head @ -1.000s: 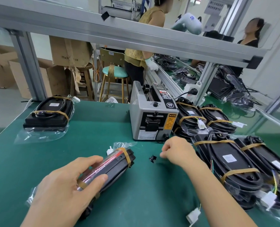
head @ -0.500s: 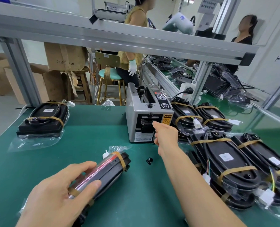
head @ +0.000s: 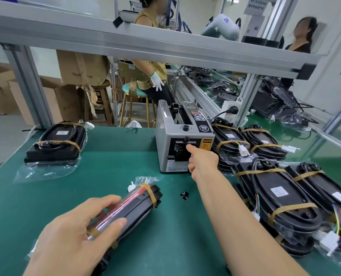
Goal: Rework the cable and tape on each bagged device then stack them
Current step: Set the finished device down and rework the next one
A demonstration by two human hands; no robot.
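My left hand [head: 76,234] grips a black bagged device [head: 139,206] that stands on its long edge on the green table [head: 115,166], brown tape bands round it. My right hand [head: 202,161] is stretched out to the grey tape dispenser [head: 165,144]. Its index finger points into the outlet slot and the other fingers are curled; any tape under the fingertip is hidden. A taped, bagged device stack [head: 56,144] lies at the far left.
Several bagged devices [head: 281,194] with cables and brown tape crowd the right side of the table. A small black clip [head: 184,195] lies beside my right forearm. An aluminium frame beam runs overhead. Two people and cardboard boxes are beyond the table.
My right hand moved from the table near the black clip forward to the dispenser's outlet. My left hand kept its hold on the device.
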